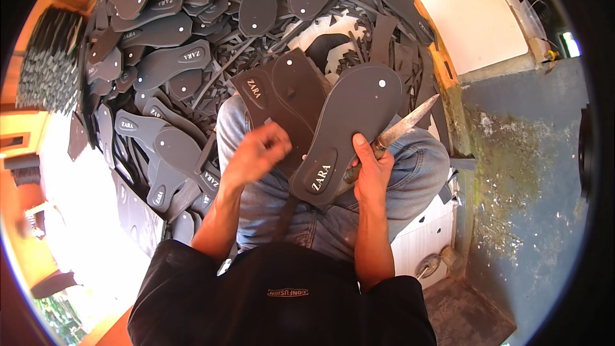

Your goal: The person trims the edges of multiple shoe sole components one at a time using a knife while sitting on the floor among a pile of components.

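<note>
My right hand [371,176] grips a black sandal sole [349,125] with its thumb on the upper face. The same hand holds a knife [405,123] behind the sole, its worn pointed blade sticking out up and to the right. Left of the sole, my left hand [259,152] hovers over my lap, fingers curled and smeared by motion; whether anything is in them I cannot make out. Under that hand, a dark sheet [298,93] with a sole outline marked on it rests on my legs, partly covered by the sole.
Loose cut soles [173,64] are heaped ahead and to the left, among thin black offcut strips [224,80]. A tall stack of dark pieces [48,57] stands at the far left. To my right is a stained blue-grey wall [525,179], with a round metal object [428,266] near its foot.
</note>
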{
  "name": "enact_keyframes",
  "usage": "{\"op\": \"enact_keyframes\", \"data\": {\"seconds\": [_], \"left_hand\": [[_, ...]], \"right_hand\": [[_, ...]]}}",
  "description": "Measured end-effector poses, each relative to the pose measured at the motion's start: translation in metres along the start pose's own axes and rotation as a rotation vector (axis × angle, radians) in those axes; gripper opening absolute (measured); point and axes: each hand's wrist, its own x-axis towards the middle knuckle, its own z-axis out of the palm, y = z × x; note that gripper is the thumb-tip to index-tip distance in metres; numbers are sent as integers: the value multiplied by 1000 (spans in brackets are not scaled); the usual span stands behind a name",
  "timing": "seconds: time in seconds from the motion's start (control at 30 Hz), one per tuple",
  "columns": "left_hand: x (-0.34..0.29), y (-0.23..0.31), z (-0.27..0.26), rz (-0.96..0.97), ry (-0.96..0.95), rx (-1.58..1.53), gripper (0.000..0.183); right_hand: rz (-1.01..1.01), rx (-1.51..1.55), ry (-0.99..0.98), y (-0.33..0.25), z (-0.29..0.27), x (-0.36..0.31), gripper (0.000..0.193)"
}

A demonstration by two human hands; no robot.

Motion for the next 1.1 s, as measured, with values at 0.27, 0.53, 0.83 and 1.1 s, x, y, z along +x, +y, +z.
{"op": "enact_keyframes", "data": {"seconds": [0.27,0.53,0.83,1.1], "left_hand": [[-8,15,8,-295,-198,-903,37],[20,62,-29,-53,-220,-187,22],[87,38,-102,254,740,-229,53],[-28,-20,17,-60,615,-109,33]], "right_hand": [[-36,-28,-2,-11,6,-7,16],[90,-113,-1,6,-13,1,21],[73,-191,3,26,-23,-1,18],[84,-325,69,31,-24,0,20]]}}
